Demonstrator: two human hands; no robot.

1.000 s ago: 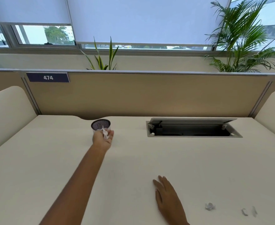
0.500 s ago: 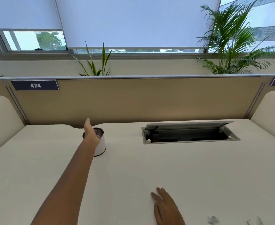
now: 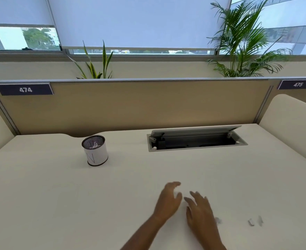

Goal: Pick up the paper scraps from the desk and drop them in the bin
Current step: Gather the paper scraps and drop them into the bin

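Note:
A small round bin with a dark mesh rim and white wrap stands upright on the cream desk at the back left. White paper scraps lie inside it. My left hand hovers empty over the desk's middle front, fingers apart. Just right of it my right hand lies flat, palm down, fingers spread. A crumpled white scrap lies right beside my right hand. Two more small scraps sit farther right near the front.
An open cable hatch with a raised lid is sunk into the desk at the back right. A tan partition with labels 474 and 475 closes the back. Padded side panels flank the desk. Plants stand behind the partition.
My left hand let the scrap go into the bin, then drew back from the bin to the front middle, beside my right hand. The view shifted slightly right.

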